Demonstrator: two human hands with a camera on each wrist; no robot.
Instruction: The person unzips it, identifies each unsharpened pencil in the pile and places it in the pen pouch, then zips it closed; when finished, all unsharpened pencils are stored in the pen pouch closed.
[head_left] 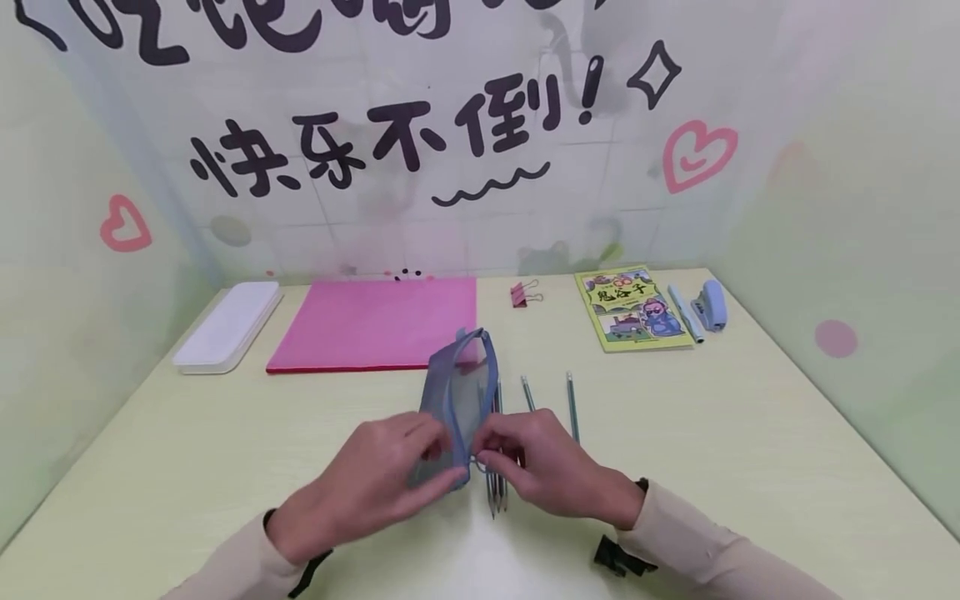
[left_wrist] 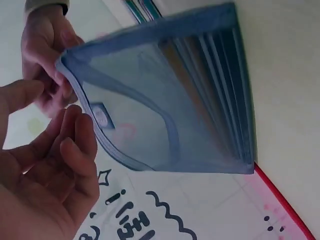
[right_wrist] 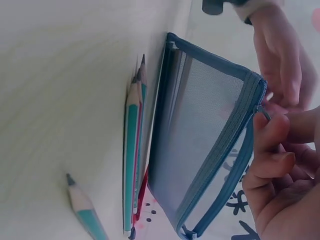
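Note:
A blue mesh pencil case (head_left: 437, 390) stands on its edge with its zipped mouth gaping; long pencil-like shapes show through the mesh in the left wrist view. At the case's near corner, my right hand (head_left: 551, 467) pinches the zipper pull (right_wrist: 263, 113) between thumb and forefinger. Beside the mouth is my left hand (head_left: 367, 479), thumb stretched out and fingers loosely bent, with nothing held; its fingertips lie close to the zip edge (left_wrist: 89, 107). Several green pencils (right_wrist: 131, 155) lie together alongside the case, partly hidden by my right hand. Two more pencils (head_left: 573, 404) lie to the right.
Behind the case lies a pink folder (head_left: 382, 321), with a white box (head_left: 228, 327) to its left. A pink binder clip (head_left: 522, 293), a comic-covered booklet (head_left: 633, 308), a light blue pen (head_left: 686, 312) and a blue stapler (head_left: 710, 306) line the back right.

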